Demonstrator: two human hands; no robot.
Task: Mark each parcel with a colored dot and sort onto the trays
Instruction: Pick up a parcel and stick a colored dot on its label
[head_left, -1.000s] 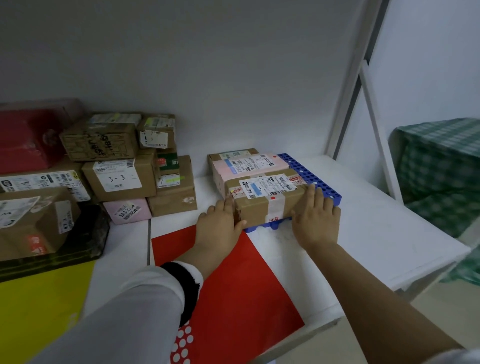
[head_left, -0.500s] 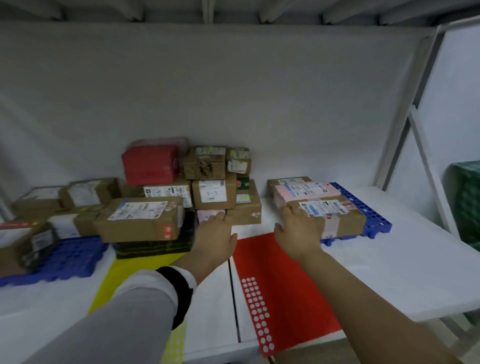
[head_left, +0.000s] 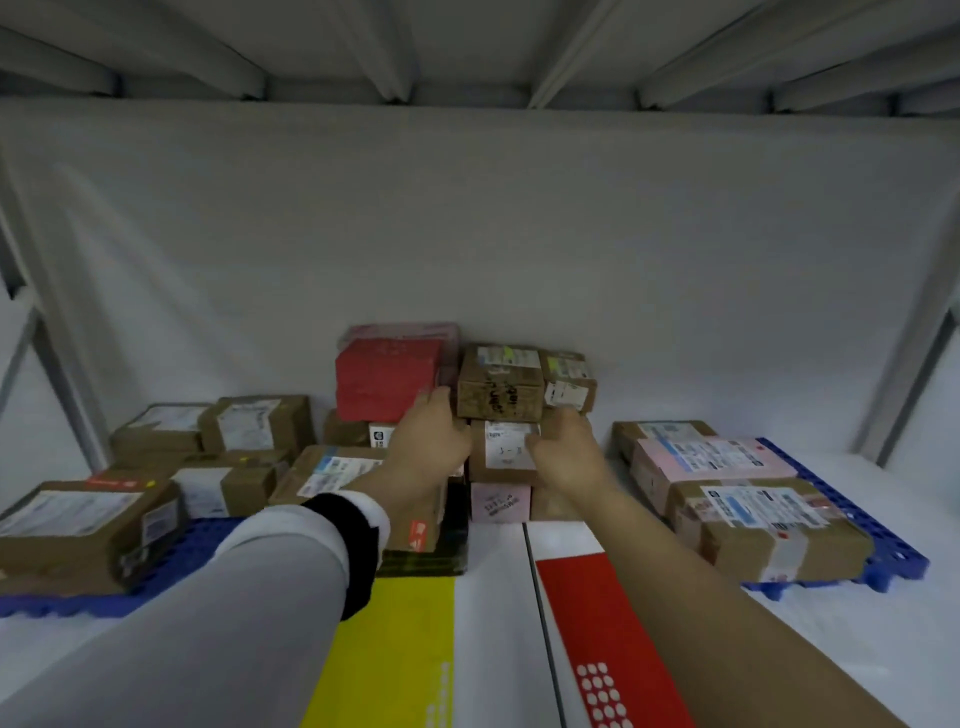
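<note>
Both edges of labelled box (head_left: 505, 451) flanked, right grip (head_left: 566, 449) curled on it, left grip (head_left: 428, 441) unclear

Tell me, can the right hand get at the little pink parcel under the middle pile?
Probably yes: the right hand is just above the pink parcel, whose front is uncovered. But it seems busy gripping the brown box stacked on top, which pins the parcel down.
</note>
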